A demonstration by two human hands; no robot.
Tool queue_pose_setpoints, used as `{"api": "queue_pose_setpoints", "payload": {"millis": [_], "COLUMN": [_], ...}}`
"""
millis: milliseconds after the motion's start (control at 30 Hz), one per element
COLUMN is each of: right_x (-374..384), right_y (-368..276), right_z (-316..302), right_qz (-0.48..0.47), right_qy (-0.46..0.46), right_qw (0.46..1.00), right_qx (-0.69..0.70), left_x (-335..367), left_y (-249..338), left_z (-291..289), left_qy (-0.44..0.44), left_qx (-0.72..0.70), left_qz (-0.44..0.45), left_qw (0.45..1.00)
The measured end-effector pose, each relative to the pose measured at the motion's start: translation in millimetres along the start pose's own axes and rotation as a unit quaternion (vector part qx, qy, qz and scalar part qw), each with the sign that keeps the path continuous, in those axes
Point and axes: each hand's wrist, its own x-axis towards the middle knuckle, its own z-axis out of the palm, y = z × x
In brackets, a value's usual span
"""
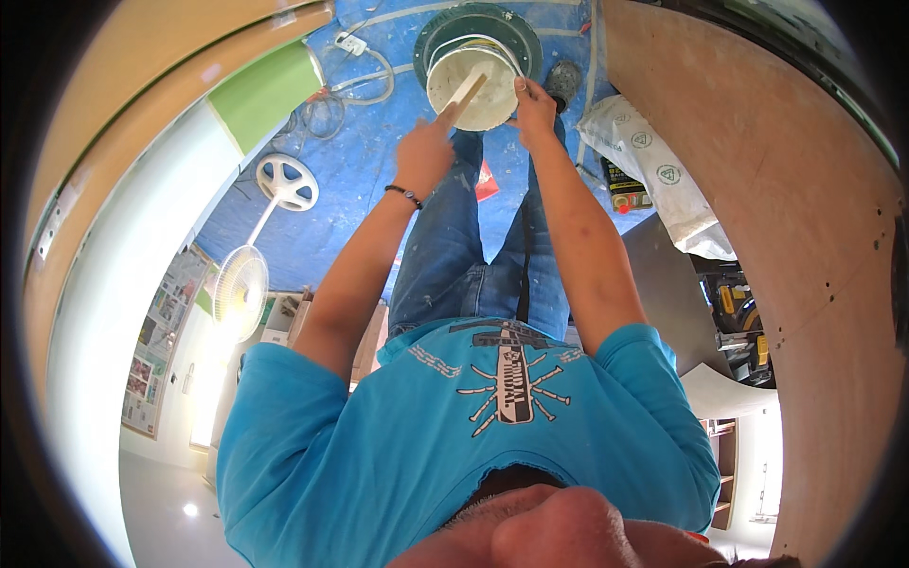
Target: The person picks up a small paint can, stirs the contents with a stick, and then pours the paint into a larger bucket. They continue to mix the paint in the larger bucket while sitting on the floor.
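My left hand [425,154], blurred and wearing a dark bead bracelet at the wrist, is closed round a pale flat stick-like tool [468,91]. The tool's far end reaches into a whitish bucket [447,112] with a smeared inside; whether it is a stirring stick or a scraper, I cannot tell. On the bucket's right rim, my right hand [536,112] grips with its thumb over the edge. Behind the bucket lies a dark green round tub [431,33], partly covered by it. Whether the bucket rests on the tub is hidden.
Blue sheeting [379,123] covers the floor, with a cable and white plug [351,44] at the far left. A white standing fan [240,289] is on the left. To the right are a white plastic sack [653,166], a dark can [625,186] and a wooden panel [805,189].
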Motion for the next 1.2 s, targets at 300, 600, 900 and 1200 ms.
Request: {"api": "queue_pose_setpoints", "payload": {"millis": [300, 600, 900, 1200], "right_x": [7.0, 3.9, 9.3, 24.8], "right_y": [12.2, 9.2, 19.9, 29.6], "right_z": [-1.0, 1.3, -0.4, 5.2], "right_qz": [-0.037, -0.02, -0.016, -0.068], "right_qy": [0.0, 0.002, 0.01, 0.045], "right_qw": [0.999, 1.0, 1.0, 0.995], "right_qx": [0.01, 0.019, 0.025, -0.061], "left_x": [81.5, 34.5, 101.9, 122.0], "left_y": [22.5, 4.7, 5.8, -39.5], "left_z": [45.4, -0.9, 7.2, 32.9], "left_qy": [-0.014, -0.086, -0.028, -0.231], "left_qx": [0.048, 0.081, 0.095, 0.022], "left_qz": [0.076, 0.054, 0.06, 0.06], "left_qw": [0.996, 0.991, 0.993, 0.971]}}
